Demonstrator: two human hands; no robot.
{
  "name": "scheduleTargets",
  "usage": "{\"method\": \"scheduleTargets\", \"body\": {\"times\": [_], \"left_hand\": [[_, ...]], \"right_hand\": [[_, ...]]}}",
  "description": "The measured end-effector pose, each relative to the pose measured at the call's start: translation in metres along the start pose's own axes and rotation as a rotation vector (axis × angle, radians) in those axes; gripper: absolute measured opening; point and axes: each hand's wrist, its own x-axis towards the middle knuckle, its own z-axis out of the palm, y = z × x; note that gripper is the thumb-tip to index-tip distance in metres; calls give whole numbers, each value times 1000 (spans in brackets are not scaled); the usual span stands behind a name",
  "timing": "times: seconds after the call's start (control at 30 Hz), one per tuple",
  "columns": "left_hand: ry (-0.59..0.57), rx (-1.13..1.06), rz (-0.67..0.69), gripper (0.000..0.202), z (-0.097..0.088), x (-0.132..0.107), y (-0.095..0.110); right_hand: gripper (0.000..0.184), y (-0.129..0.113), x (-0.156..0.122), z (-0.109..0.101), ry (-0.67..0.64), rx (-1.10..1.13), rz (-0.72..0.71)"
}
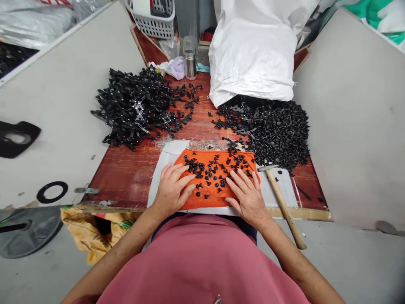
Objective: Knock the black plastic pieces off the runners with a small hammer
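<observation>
My left hand (173, 189) lies flat with its fingers apart on the left side of an orange cloth (190, 203). On the right side of the cloth my right hand (247, 195) also rests with spread fingers. Many small black plastic pieces with round heads (215, 177) are scattered between and just beyond my fingertips. Neither hand grips anything. A hammer (283, 202) with a wooden handle lies to the right of my right hand, its handle hanging past the table's front edge.
A heap of black linked parts (136, 105) stands at the back left of the red-brown table (126, 173). At the right, small black pieces (278, 131) spill from a white sack (253, 55). A metal flask (190, 64) stands behind. Grey panels (354, 118) flank both sides.
</observation>
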Motion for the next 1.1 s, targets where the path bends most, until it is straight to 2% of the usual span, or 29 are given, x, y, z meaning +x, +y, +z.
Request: {"method": "scheduleTargets", "body": {"times": [0.17,0.3,0.4,0.53,0.7,0.8,0.93,1.1], "left_hand": [[44,6,-33,23,17,13,20],[-52,22,1,23,28,30,20],[-112,88,27,21,29,41,19],[-119,197,93,20,21,45,19],[-141,282,208,22,4,34,15],[-126,251,154,20,-1,29,17],[-156,143,102,19,7,34,29],[-214,154,119,18,22,45,40]], "right_hand": [[44,-4,-4,10,58,63,-16],[42,-1,-7,17,143,146,19],[39,1,-9,18,213,182,49],[34,-2,-10,17,268,145,61],[31,-7,-7,20,271,78,35],[29,-9,1,22,280,49,64],[20,-12,16,22,256,27,49],[15,-12,22,13,187,96,82]]}}
